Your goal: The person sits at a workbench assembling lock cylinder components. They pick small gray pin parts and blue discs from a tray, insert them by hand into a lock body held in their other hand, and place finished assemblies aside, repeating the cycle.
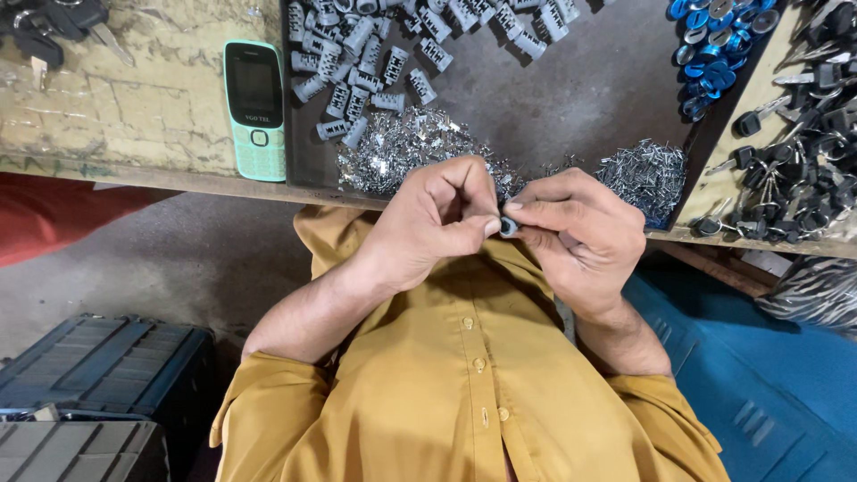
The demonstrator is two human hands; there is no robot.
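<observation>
Both hands raised together over the chest, just below the bench edge (178, 178). Left hand (428, 223) curled, fingers folded inward, thumb tip pressed against a small dark cylinder part (509, 226). Right hand (580, 236) curled from the opposite side, thumb and forefinger pinched on the same part. Part held between the two hands, clear of the bench. Forearms angled inward, sleeves of mustard shirt (446, 384) rolled to the elbows. On the bench beyond: pile of small metal pieces (402, 147), grey cylinders (375, 54), a second pile of pins (647, 174), green phone (256, 109).
</observation>
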